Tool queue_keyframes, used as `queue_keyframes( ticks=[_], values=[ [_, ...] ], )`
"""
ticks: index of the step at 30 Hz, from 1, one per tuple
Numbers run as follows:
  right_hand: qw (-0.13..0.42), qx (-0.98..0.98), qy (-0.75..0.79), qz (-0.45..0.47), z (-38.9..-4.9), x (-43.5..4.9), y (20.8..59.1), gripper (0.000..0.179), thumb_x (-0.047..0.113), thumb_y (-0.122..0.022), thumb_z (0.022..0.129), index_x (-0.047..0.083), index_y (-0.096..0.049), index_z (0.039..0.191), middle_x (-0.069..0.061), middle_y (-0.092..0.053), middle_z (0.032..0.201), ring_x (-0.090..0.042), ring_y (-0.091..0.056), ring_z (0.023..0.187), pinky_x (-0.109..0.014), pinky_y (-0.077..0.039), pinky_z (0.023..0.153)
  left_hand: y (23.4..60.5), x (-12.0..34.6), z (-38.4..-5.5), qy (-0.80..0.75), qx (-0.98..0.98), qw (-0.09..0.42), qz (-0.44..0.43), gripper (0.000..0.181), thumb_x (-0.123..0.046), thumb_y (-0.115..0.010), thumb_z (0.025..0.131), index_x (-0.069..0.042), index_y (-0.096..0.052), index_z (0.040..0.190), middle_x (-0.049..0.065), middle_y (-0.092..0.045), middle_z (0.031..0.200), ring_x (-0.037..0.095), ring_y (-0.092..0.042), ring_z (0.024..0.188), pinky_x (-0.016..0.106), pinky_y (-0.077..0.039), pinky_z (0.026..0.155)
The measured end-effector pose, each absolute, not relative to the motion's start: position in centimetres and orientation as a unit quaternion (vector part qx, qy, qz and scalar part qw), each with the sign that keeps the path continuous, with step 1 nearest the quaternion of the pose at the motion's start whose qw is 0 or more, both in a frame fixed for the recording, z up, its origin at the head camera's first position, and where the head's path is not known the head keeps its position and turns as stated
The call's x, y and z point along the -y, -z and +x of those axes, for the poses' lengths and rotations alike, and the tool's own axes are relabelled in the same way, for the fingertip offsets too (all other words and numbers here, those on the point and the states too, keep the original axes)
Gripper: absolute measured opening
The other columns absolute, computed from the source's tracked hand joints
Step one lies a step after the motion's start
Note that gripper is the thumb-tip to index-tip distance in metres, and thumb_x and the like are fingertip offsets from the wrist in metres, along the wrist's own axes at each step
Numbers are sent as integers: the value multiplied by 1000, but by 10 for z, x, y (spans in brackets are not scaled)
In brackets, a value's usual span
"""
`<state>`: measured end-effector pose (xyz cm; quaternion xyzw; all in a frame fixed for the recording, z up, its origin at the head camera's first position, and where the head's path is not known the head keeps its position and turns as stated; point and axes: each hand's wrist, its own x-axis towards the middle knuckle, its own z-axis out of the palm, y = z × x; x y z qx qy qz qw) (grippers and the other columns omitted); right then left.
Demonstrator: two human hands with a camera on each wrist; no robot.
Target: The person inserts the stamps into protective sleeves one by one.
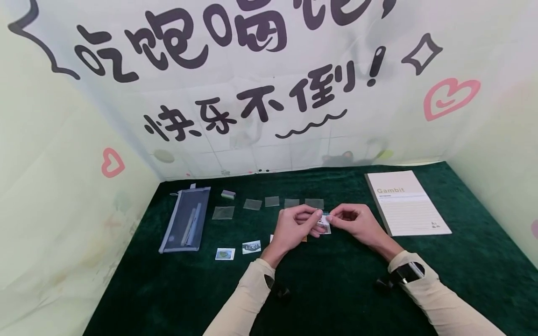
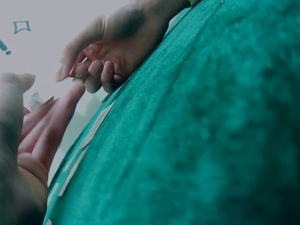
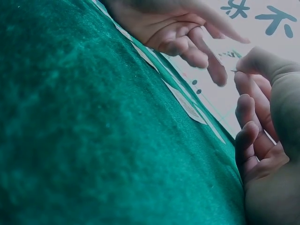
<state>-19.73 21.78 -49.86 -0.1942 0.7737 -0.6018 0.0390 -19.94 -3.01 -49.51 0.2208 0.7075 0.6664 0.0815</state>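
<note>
Both hands meet over the green cloth in the head view. My left hand (image 1: 296, 226) pinches a small postage stamp (image 1: 323, 218) with thumb and fingers. From the other side, my right hand (image 1: 355, 221) pinches at the same piece with thumb and forefinger. Whether a clear sleeve is also between them I cannot tell. Just below lies another stamp (image 1: 326, 230), partly covered by the hands. Farther left on the cloth are a stamp with a grey picture (image 1: 251, 247) and one with a blue-green picture (image 1: 225, 254). An orange stamp (image 1: 304, 239) shows only at its edge.
Clear little sleeves (image 1: 223, 213) lie in a row behind the hands, several in all. A zip pencil pouch (image 1: 185, 221) with pens and an eraser (image 1: 228, 194) are at the left. On the right lies a notebook (image 1: 407, 203). Printed cloth walls (image 1: 269, 154) enclose the table.
</note>
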Motion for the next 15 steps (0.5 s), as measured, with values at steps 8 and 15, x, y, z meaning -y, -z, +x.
queue_keyframes(
  ticks=[8,15],
  values=[
    [32,-782,596,-177,-196,-216,496,10,19,-73,105,11,-78,110,-10,-75,96,-20,-64,76,-27,-56,68,490,30,-200,-593,-777,26,210,19,-37,-71,107,-23,-78,117,-4,-81,111,6,-77,99,25,-65,89],
    [25,-772,608,-181,-196,-216,496,20,17,-71,106,9,-74,125,-9,-77,109,-25,-72,87,-27,-61,73,489,27,-200,-580,-787,43,205,19,-38,-72,106,-24,-79,116,-6,-82,113,4,-77,100,23,-64,91]
  ],
)
